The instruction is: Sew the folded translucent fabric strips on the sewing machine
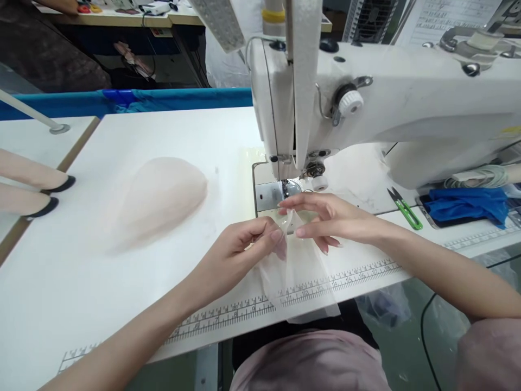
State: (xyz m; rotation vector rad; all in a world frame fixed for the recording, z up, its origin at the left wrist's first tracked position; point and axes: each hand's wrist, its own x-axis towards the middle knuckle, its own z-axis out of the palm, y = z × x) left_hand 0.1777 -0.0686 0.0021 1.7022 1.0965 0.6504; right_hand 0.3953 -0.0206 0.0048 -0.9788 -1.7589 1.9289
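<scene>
My left hand (254, 244) is closed in a pinch on a thin, see-through piece of whitish fabric (299, 263). The fabric hangs down over the ruler marks at the front edge of the table. Just right of it, my right hand (329, 220) has its thumb and fingers apart, close to the fabric's upper edge; whether the thumb touches it I cannot tell. Both hands are directly in front of the needle and presser foot (285, 189) of a white sewing machine (280, 103). A pale pink, rounded sheer piece (166, 201) lies on the table to the left.
Green thread snips (405, 209) lie right of my right hand, beside a phone-like dark object under a blue cloth (468, 203). Two beige tube shapes with black ends (32, 184) reach in at the left. A blue fabric trough (175, 100) runs behind the table (101, 293).
</scene>
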